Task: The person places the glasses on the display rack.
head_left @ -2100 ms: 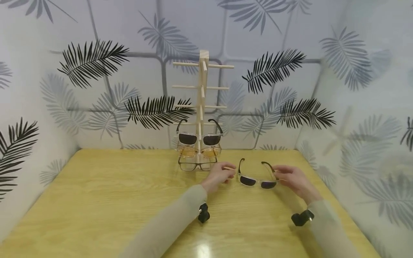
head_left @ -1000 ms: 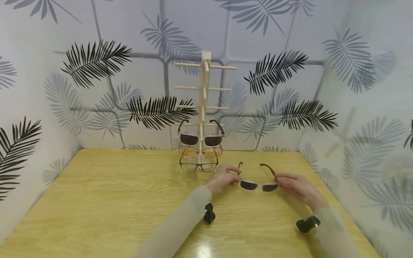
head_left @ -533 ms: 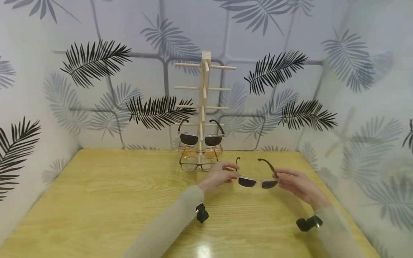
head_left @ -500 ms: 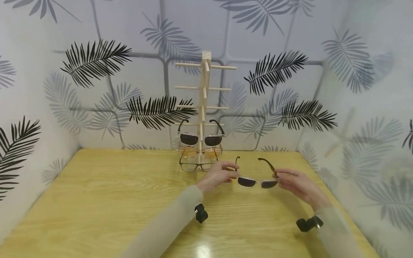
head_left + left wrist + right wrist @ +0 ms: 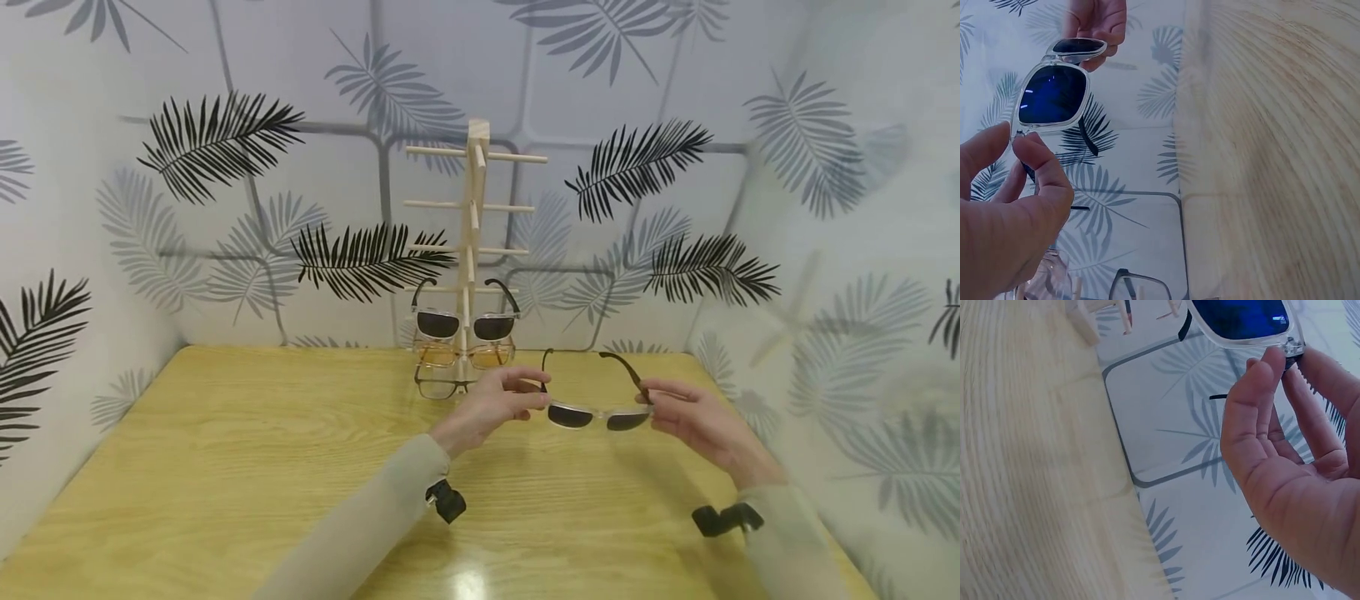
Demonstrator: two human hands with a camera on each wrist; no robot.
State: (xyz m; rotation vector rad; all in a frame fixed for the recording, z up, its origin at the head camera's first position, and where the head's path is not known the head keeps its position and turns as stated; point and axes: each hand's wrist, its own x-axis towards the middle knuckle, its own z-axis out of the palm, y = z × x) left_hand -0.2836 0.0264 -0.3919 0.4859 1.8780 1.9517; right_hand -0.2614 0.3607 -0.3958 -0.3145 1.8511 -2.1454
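Observation:
Between my two hands is a pair of sunglasses (image 5: pixel 570 416) with a clear frame, dark lenses and black temples. My left hand (image 5: pixel 491 406) pinches its left hinge corner between thumb and fingers, and my right hand (image 5: pixel 697 421) pinches the right one. The temples stand unfolded and point away from me. In the left wrist view the sunglasses (image 5: pixel 1054 94) show a bluish lens gripped at the corner. From the right wrist, the lens of the sunglasses (image 5: pixel 1244 317) sits above my thumb and fingertips. A shadow below suggests they are off the table.
A wooden eyewear stand (image 5: pixel 477 183) with several pegs rises at the back. Its lower pegs bear clear-framed sunglasses (image 5: pixel 437 323), orange-tinted glasses (image 5: pixel 491 357) and dark-framed clear glasses (image 5: pixel 437 388). The wood-grain table (image 5: pixel 247 467) meets leaf-patterned walls.
My left hand has come to the left temple, and both hands now hold the sunglasses. They have risen from the tabletop and shifted slightly left.

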